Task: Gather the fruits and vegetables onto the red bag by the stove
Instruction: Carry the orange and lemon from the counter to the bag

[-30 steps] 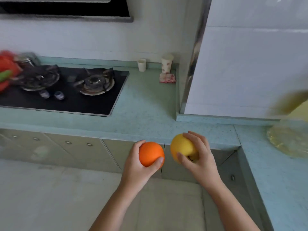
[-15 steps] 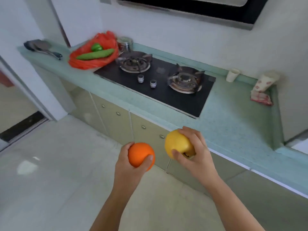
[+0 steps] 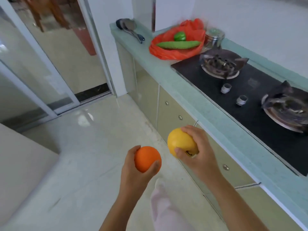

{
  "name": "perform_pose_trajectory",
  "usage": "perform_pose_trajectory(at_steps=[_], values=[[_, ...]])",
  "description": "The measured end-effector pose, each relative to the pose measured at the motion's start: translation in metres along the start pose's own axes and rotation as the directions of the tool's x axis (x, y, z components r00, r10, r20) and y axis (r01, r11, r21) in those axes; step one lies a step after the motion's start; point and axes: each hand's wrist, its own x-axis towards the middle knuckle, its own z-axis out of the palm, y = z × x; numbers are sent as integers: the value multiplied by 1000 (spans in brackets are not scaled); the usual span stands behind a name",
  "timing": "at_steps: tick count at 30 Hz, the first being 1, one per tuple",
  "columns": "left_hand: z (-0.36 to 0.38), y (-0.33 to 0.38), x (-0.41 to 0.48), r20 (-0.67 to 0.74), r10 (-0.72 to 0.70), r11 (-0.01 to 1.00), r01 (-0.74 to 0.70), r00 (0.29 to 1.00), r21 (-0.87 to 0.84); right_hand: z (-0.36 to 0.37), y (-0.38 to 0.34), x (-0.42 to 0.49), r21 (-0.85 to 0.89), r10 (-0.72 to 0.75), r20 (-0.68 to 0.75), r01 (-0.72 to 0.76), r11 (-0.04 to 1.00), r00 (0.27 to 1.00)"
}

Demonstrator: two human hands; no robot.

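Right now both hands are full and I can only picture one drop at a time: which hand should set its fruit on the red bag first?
Probably the right hand. It holds the yellow fruit on the counter side, nearer the red bag. The left hand with the orange hangs over the floor, farther out.

Head cam; looks down, fwd.

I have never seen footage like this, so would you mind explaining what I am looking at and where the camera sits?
There is no machine here: a camera worn on a person's head looks down at their two bare hands. The left hand holds an orange; the right hand holds a yellow fruit. Ahead, on the green counter beside the gas stove, a red bag already carries a long cucumber and a green pepper. A ladle lies at the counter's far end.
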Motion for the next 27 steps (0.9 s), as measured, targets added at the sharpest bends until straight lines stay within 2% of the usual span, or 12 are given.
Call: perform_pose_trajectory(at_steps=[4,10,15,20,25,27], values=[[-1,30,69,-68,16,999,-13,998,39,14,5,83,28,-101,65,99,995,993],[4,89,174,-42,127,979,-119,991,166,10,14,200,79,-173,72,167,983,982],[11,102,225,-125,86,993,-74,989,92,19,26,267,99,-150,107,140,985,983],[15,92,268,-116,48,990,-32,992,141,38,38,311,90,-138,185,123,988,973],[9,94,332,-109,5,999,1,994,52,53,52,353,57,-85,156,77,995,984],[8,94,363,-85,-3,1000,4,996,8,61,57,373,60,-21,129,13,998,991]])
